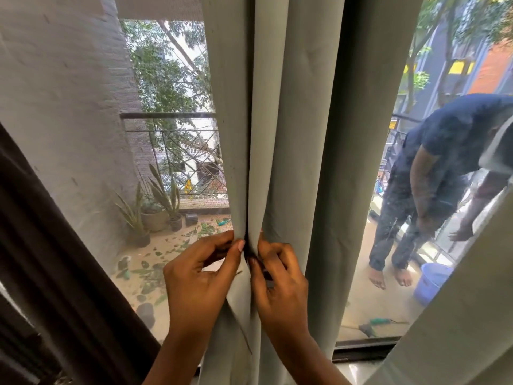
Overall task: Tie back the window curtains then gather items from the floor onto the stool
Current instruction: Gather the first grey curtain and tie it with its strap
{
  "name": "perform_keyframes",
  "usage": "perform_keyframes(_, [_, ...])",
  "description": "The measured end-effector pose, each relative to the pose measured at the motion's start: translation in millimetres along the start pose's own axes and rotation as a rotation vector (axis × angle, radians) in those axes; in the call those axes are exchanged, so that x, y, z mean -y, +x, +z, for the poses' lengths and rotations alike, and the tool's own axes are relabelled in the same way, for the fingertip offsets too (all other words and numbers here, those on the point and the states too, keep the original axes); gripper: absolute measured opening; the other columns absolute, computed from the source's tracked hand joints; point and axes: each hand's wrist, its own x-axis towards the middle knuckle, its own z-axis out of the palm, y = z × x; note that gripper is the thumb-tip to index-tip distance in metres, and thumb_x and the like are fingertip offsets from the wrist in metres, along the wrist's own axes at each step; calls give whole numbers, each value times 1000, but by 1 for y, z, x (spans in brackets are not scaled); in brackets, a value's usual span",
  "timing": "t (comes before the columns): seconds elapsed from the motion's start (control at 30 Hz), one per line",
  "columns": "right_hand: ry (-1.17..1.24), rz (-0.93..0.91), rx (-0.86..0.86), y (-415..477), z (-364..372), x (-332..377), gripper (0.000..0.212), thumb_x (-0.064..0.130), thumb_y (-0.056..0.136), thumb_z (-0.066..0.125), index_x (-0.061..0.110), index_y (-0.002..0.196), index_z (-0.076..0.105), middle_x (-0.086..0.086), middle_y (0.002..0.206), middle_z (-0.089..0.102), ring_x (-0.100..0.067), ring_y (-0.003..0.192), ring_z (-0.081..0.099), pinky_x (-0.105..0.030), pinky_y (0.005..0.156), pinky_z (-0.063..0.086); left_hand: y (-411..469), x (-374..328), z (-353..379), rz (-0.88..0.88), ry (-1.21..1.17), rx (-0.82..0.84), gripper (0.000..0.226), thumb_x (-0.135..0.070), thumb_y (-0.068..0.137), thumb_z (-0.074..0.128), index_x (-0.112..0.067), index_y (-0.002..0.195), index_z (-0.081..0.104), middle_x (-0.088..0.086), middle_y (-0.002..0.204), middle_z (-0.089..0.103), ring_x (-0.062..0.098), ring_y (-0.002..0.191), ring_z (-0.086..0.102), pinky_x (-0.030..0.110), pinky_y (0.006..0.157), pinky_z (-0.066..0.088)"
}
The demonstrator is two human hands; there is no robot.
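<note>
Grey-green curtain (294, 134) hangs at centre, bunched into vertical pleats; matte woven cloth, faint creases. Left hand (198, 279) and right hand (280, 282) meet at 6 o'clock. Each pinches a pleat edge with curled fingers, likely to keep the bunch tight for tying. Dark strip in the gap between them, tie or shadow, cannot tell. Dark brown curtain (55, 273) at 8 o'clock. A person (444, 151) stands on the balcony at 3 o'clock. Stool and floor items not visible.
</note>
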Motion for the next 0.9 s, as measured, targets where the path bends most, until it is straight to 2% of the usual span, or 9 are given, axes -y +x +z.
perform_keyframes(0.13, [-97,-71,33,2,-4,-2,40,27,94,47,23,134,42,7,112,47,-1,96,52,-8,79,49,0,-6,4,20,-28,50,40,-26,81,75,-42,114,60,-26,90,69,-1,79,69,10,69,53])
perform_keyframes(0.2, [-153,-101,91,3,-6,-6,36,23,91,47,23,127,46,6,112,48,-8,93,57,-17,77,52,2,-9,4,62,-16,68,36,-36,79,71,-43,113,63,-34,95,66,-4,83,68,10,72,52])
perform_keyframes(0.27, [-205,-129,147,5,-7,-10,31,23,88,45,23,119,47,5,110,52,-14,90,59,-26,70,54,5,-9,6,95,26,28,35,-32,76,76,-36,109,65,-33,91,66,-2,82,68,13,73,53])
perform_keyframes(0.37, [-347,-295,236,8,-13,-20,32,34,98,40,23,127,50,2,101,59,-9,85,55,-22,63,53,13,-3,8,119,100,-62,25,-27,78,75,-27,100,65,-22,86,67,-2,78,68,12,72,53])
perform_keyframes(0.43, [-311,-265,118,10,-23,-27,32,34,96,47,24,125,57,3,100,59,-10,86,55,-24,66,51,18,2,8,92,94,-88,22,-26,80,76,-21,99,67,-10,85,70,-1,79,68,10,73,52])
perform_keyframes(0.53, [-254,-9,-215,24,-38,-29,45,32,87,62,28,130,49,3,118,48,-10,107,48,-15,89,41,21,4,6,32,68,-89,23,-30,78,71,-20,99,69,-7,85,71,2,80,68,9,72,51])
perform_keyframes(0.67, [-153,218,-240,58,-34,-26,59,34,82,70,28,134,42,8,123,49,-6,112,47,-23,93,46,21,4,7,27,56,-113,20,-29,76,73,-22,94,69,-8,82,71,4,75,69,11,70,52])
perform_keyframes(0.8, [-197,-9,-254,55,-29,-17,22,20,86,66,12,106,62,-4,92,65,-11,82,59,-30,70,54,15,-4,7,66,95,-116,22,-26,77,73,-27,98,66,-16,85,68,2,82,68,10,73,52])
perform_keyframes(0.9, [-158,-125,-217,35,-23,0,25,13,86,65,11,111,63,-4,94,65,-7,83,60,-19,73,53,9,-15,8,42,33,-123,26,-23,76,74,-39,94,64,-28,79,67,-3,75,68,12,69,53])
